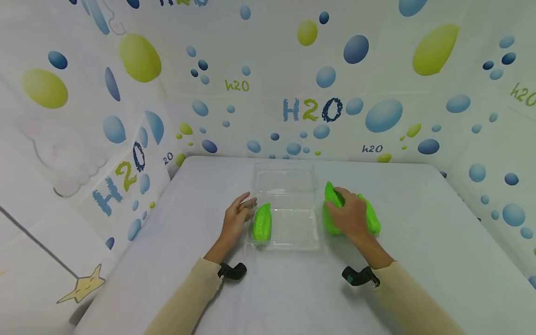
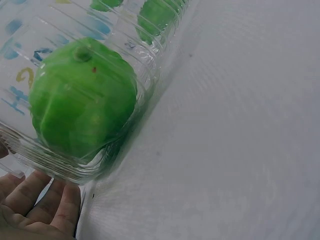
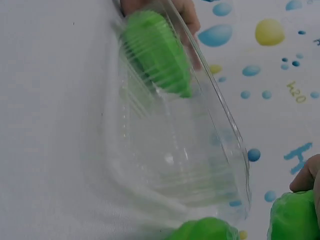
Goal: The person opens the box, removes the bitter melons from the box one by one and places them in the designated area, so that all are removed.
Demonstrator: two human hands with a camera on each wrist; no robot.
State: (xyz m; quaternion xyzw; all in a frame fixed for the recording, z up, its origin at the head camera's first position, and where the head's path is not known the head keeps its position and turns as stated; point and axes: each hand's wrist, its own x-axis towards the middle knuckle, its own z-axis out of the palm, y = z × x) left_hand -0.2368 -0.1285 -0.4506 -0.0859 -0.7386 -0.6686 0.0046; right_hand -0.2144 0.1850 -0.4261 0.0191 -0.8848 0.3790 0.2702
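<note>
A clear plastic clamshell box (image 1: 295, 230) lies opened on the table, its lid (image 1: 284, 181) folded back to the far side. One bright green, pod-shaped vegetable (image 1: 262, 224) with a pointed tip rests in the box's left end. Beside that end is my left hand (image 1: 237, 217), relaxed fingers at the side wall. To the right of the box my right hand (image 1: 351, 215) grips a second green vegetable (image 1: 331, 191) between thumb and fingers, tip up. Below it another green vegetable (image 1: 329, 223) shows, and one more (image 1: 371, 217) lies partly hidden behind the hand.
A white cloth covers the table (image 1: 284, 288). Behind and on both sides hang white curtains (image 1: 268, 56) printed with blue and yellow-green drops and H2O lettering. Black camera mounts sit on both wrists, below the beige sleeves (image 1: 188, 293).
</note>
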